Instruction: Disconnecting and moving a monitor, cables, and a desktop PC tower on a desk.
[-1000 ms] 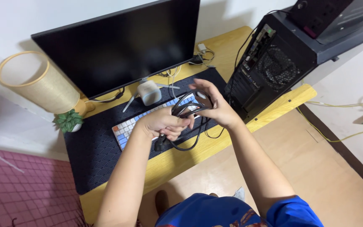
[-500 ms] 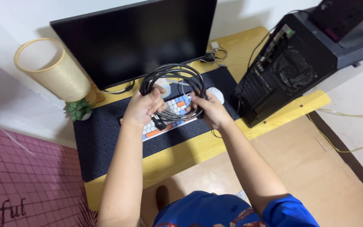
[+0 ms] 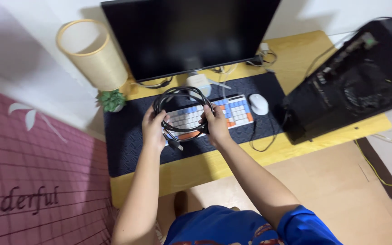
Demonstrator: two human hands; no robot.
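A black cable (image 3: 181,93) is wound into a round coil, held upright over the keyboard (image 3: 232,112). My left hand (image 3: 154,127) grips the coil's left side and my right hand (image 3: 215,124) grips its right side. A black plug end (image 3: 174,144) dangles below my left hand. The keyboard has white, blue and orange keys and lies on a dark patterned desk mat (image 3: 128,136).
A dark monitor (image 3: 191,34) stands at the back of the wooden desk (image 3: 191,168). A white mouse (image 3: 258,103) lies right of the keyboard. A black computer case (image 3: 355,90) fills the right. A woven lamp (image 3: 91,54) and small plant (image 3: 111,100) stand left.
The tangled cable was spread into a round coil between both hands. The hands then lowered slightly and the camera view shifted left, pushing the desk items to the right in frame.
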